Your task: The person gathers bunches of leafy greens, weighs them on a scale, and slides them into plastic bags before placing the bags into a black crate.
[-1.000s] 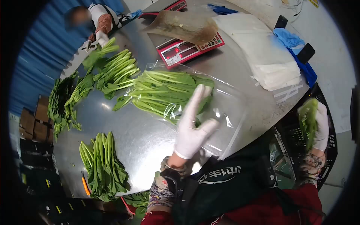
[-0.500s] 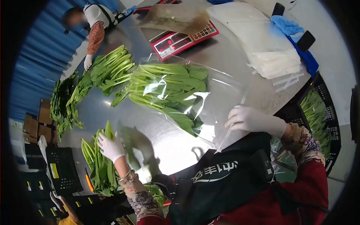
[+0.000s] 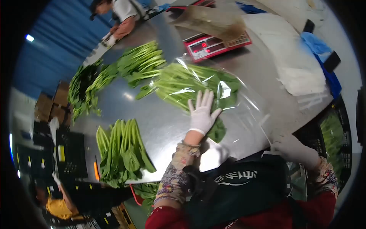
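My left hand (image 3: 202, 114), in a white glove, lies with fingers spread on a clear plastic bag (image 3: 244, 122) of leafy greens (image 3: 183, 82). At the bag's right end is my right hand (image 3: 291, 147), gloved too, its fingers closed at the bag's edge near the table front. The stems of the bagged greens point left. An unbagged bunch of greens (image 3: 124, 149) lies at the left front, beside an orange-handled tool (image 3: 96, 170). More bunches (image 3: 141, 63) rest farther back on the left.
Behind the bag stands a red scale (image 3: 217, 45) with a stained sheet over it. White bags (image 3: 293, 72) are stacked at the right, near a black crate (image 3: 345, 133) of greens. One person works at the back left; another, in yellow, is at the lower left.
My left hand has moved from the unbagged bunch to the bag. My right hand, which held greens over the crate a second ago, remains at the bag's edge. The camera view has shifted.
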`<state>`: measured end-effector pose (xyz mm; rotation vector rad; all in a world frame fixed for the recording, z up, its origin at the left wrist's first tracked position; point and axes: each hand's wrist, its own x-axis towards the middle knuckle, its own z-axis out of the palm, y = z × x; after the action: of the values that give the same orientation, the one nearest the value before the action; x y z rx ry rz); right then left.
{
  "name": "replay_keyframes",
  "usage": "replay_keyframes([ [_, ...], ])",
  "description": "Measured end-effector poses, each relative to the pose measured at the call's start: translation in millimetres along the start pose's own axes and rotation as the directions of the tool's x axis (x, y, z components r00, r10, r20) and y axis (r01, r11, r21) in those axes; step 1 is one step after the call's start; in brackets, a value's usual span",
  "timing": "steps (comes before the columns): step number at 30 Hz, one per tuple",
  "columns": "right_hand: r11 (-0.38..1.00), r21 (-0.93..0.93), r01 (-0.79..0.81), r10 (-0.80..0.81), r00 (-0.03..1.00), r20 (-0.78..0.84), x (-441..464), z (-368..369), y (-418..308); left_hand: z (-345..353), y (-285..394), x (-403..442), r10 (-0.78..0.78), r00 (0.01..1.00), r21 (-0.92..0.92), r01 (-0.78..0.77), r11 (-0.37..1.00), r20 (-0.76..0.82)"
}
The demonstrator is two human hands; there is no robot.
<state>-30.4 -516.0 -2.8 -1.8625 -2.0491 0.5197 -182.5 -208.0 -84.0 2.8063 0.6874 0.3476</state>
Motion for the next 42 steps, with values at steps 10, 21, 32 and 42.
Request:
replay_keyframes([
  [10, 0.85, -0.13, -0.51, 0.494, 0.859, -0.138, -50, -20, 97, -33, 9, -102, 0.428, 0.896, -0.018, -0.433, 0.901, -0.12],
  [21, 0.802, -0.309, 0.512, -0.557, 0.828, -0.073, 141, -38, 149, -15, 47, -81, 0.663, 0.749, 0.049, -0.662, 0.748, -0.004],
  [32, 0.818, 0.027, 0.575, -0.298, 0.464, -0.834, 193, -203, -42, -299, 26, -21, -0.203, 0.421, -0.397, -0.448, 0.801, -0.884],
  [42, 0.449, 0.72, 0.529, -0.046, 0.819, -0.572, 132, -156, -49, -256, 12, 14, -0.296, 0.728, -0.785, -0.589, 0.191, -0.618],
])
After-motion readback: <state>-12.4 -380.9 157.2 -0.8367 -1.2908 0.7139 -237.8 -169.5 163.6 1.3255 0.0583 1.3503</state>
